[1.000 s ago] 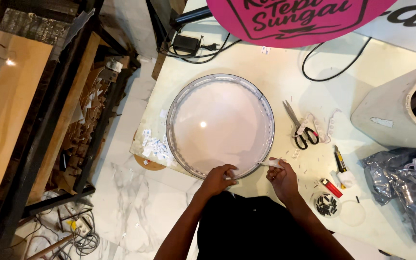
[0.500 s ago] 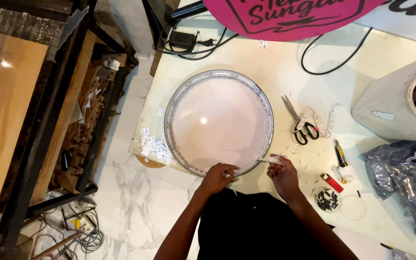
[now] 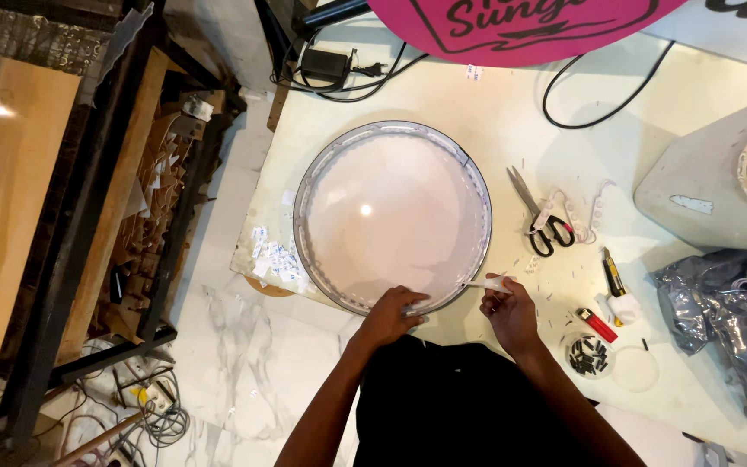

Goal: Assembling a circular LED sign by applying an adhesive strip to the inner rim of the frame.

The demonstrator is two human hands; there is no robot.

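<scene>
The left hand presses its fingers on the near rim of the round tray; the right hand pinches a small white tube beside it. A slip could smear the rim.

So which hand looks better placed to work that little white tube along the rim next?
Probably the right hand: it holds the small white tube, tip toward the round tray's rim. The left hand rests on the near rim.

White marble floor, cream worktable
</scene>
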